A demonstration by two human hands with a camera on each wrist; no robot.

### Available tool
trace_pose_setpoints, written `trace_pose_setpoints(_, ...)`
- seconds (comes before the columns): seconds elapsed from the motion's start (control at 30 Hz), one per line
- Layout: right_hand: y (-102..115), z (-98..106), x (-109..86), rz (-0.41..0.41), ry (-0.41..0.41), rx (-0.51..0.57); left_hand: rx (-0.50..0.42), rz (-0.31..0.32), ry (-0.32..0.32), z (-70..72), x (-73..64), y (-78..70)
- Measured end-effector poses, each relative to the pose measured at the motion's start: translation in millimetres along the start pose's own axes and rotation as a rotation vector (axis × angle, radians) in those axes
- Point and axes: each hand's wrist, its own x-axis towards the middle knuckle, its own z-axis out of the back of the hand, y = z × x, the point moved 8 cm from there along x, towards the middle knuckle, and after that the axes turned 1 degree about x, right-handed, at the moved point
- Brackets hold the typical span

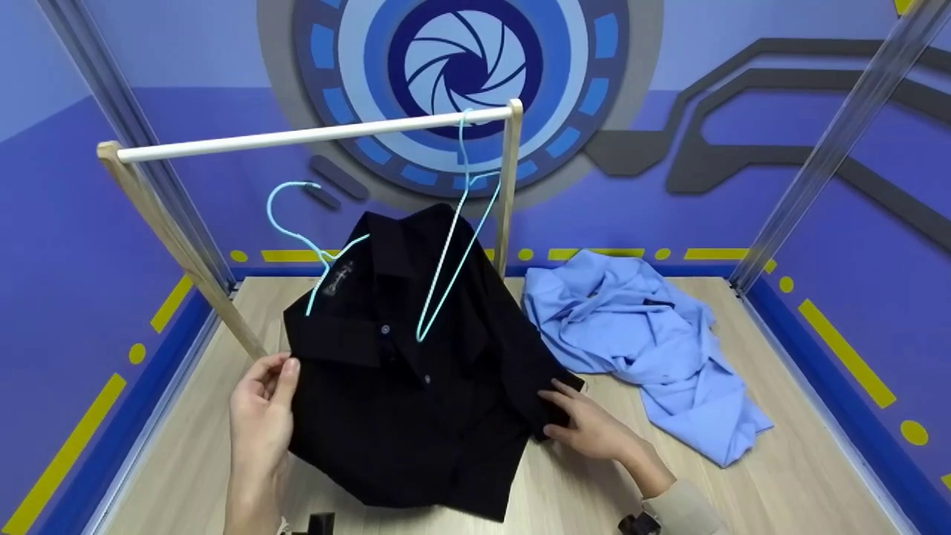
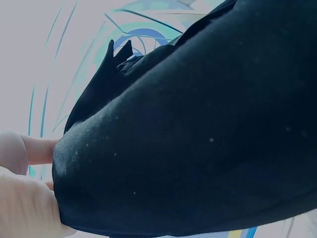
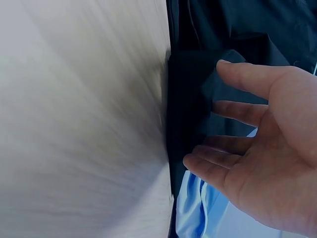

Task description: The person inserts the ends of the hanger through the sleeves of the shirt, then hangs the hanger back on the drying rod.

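A black button-up shirt (image 1: 356,416) stands in the middle of the head view, its collar up and open. A teal wire hanger (image 1: 276,217) sits in its neck, the hook rising free of the rail. My left hand (image 1: 261,416) pinches the shirt's left edge near the shoulder, thumb in front. In the left wrist view black cloth (image 2: 188,139) fills most of the picture and covers part of the fingers. My right hand (image 1: 591,423) touches the short sleeve (image 1: 546,379) at the right with spread fingers; the right wrist view shows these fingers (image 3: 242,79) loosely extended against the dark cloth.
A wooden rack with a white rail (image 1: 312,136) stands behind the shirt. From its right end hangs a second teal hanger (image 1: 446,260), overlapping the shirt. A crumpled light blue shirt (image 1: 639,334) lies on the wooden table (image 1: 802,431) at the right. Blue patterned walls enclose the table.
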Motion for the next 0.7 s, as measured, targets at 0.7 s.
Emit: trace_pose_setpoints(0.7, 8, -9, 12.5, 0.015, 0.030, 0.013, -0.038, -0.030, -0.007, -4.6, 2.4, -15.0)
